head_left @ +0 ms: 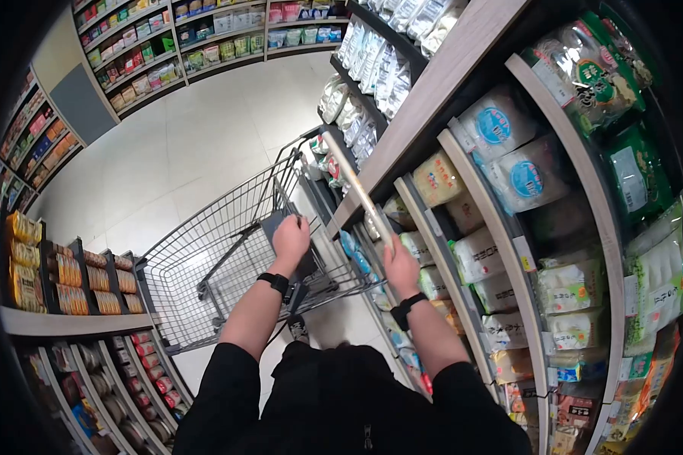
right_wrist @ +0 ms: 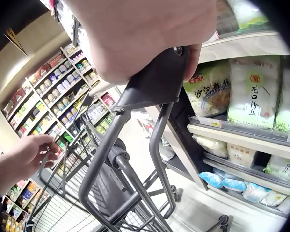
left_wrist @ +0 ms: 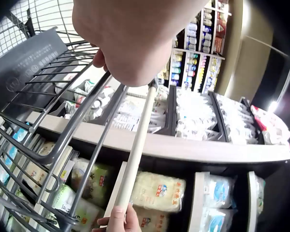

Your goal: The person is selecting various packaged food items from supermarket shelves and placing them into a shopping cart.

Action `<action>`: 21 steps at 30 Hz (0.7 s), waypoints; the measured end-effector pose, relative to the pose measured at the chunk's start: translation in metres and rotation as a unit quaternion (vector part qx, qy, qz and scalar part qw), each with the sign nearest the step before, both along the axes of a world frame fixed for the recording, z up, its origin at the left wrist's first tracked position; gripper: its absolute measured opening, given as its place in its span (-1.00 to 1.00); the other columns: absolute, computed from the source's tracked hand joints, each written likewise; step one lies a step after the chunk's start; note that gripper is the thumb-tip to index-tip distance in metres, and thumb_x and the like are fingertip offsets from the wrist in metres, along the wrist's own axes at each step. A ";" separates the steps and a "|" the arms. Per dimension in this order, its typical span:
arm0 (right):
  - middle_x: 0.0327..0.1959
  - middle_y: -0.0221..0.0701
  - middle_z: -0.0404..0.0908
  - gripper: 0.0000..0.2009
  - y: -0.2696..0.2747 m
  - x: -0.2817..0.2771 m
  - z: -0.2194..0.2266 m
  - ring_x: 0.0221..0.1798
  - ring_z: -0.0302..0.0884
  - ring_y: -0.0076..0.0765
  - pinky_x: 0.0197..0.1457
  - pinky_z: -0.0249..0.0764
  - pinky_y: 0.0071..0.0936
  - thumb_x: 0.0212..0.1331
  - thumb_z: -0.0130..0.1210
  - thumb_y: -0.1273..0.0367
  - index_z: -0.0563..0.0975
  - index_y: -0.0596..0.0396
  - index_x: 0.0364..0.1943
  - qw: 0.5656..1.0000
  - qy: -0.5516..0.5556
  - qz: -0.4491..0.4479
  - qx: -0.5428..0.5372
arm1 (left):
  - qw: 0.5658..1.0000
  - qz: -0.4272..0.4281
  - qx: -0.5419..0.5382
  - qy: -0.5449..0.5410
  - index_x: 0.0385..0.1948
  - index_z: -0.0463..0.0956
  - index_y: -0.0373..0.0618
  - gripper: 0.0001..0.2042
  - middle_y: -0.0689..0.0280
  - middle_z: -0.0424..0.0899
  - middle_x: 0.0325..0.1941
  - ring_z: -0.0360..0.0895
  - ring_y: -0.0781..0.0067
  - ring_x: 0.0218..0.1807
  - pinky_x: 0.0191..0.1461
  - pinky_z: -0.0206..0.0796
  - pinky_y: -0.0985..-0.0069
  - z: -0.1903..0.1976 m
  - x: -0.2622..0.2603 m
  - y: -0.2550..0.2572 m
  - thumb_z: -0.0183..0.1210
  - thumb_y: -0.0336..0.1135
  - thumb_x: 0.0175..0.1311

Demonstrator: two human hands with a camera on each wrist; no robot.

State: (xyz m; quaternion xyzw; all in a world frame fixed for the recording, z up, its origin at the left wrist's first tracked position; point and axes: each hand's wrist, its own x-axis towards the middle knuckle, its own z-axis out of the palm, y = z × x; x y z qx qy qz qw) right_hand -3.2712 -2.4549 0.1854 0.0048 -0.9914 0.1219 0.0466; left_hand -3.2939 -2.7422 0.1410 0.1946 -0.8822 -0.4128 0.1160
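Observation:
A wire shopping cart (head_left: 197, 250) stands in front of the person, its long pale handle bar (head_left: 357, 186) running along the right side. The right hand (head_left: 401, 265) grips the near end of that bar; in the right wrist view the right hand (right_wrist: 145, 38) wraps over the dark end piece (right_wrist: 157, 79). Further left, the left hand (head_left: 291, 241) is at the cart's rim beside a dark panel (head_left: 307, 262). The right wrist view has the left hand's (right_wrist: 31, 152) fingers curled round a thin metal part. In the left wrist view, the left hand (left_wrist: 125, 38) hides most of its own grip.
Shelves with bagged dry noodles (head_left: 569, 296) rise close on the right. Silvery packets (head_left: 368, 64) fill a rack beyond the handle. Low shelves (head_left: 76, 324) stand at the left, and pale floor (head_left: 205, 144) stretches to far shelves (head_left: 220, 42).

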 end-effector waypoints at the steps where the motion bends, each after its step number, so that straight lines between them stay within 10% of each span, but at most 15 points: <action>1: -0.18 -0.08 0.70 -0.57 -0.001 -0.008 0.004 -0.18 0.67 0.20 -0.13 0.57 0.09 0.40 -0.01 0.11 0.45 -0.10 0.27 1.000 -0.007 -0.003 0.003 | 1.000 0.011 0.023 0.013 -0.43 0.52 -0.23 -0.63 -0.04 0.64 -0.36 0.59 -0.24 -0.21 -0.10 0.39 -0.05 -0.006 0.004 -0.015 0.05 -0.06 0.41; 4: -0.21 -0.06 0.70 -0.61 0.003 -0.036 0.005 -0.21 0.66 0.23 -0.15 0.56 0.12 0.41 -0.02 0.14 0.46 -0.01 0.20 0.999 0.036 0.011 0.014 | 0.990 0.077 0.119 0.012 -0.43 0.51 -0.26 -0.61 -0.04 0.65 -0.36 0.63 -0.09 -0.27 -0.12 0.43 0.10 -0.047 0.017 -0.059 0.03 -0.07 0.44; 7: -0.16 -0.09 0.65 -0.68 0.005 -0.046 0.014 -0.12 0.63 0.21 -0.08 0.53 0.10 0.38 0.05 0.14 0.48 0.05 0.02 0.999 0.041 -0.011 -0.008 | 0.965 0.018 0.258 0.048 -0.32 0.44 -0.19 -0.74 0.35 0.55 -0.50 0.47 0.54 -0.45 -0.33 0.36 0.49 -0.052 0.045 -0.087 -0.01 -0.20 0.55; 15: -0.11 -0.20 0.55 -0.71 -0.004 -0.082 0.010 0.00 0.55 0.10 -0.02 0.51 0.03 0.29 0.20 0.16 0.50 0.02 -0.09 0.991 0.119 -0.050 -0.041 | 0.986 0.049 0.160 -0.014 -0.18 0.42 -0.21 -0.77 0.16 0.65 -0.48 0.67 0.16 -0.38 -0.25 0.42 0.22 -0.030 -0.008 -0.083 -0.05 -0.21 0.56; 21: -0.12 -0.19 0.51 -0.64 -0.021 -0.118 -0.001 0.07 0.47 0.10 0.09 0.47 0.00 0.14 0.31 0.14 0.52 0.05 -0.14 0.976 0.167 -0.072 -0.118 | 0.992 0.003 0.124 -0.003 -0.20 0.48 -0.22 -0.74 0.19 0.68 -0.50 0.66 0.31 -0.43 -0.29 0.44 0.33 -0.047 -0.054 -0.129 0.05 -0.17 0.52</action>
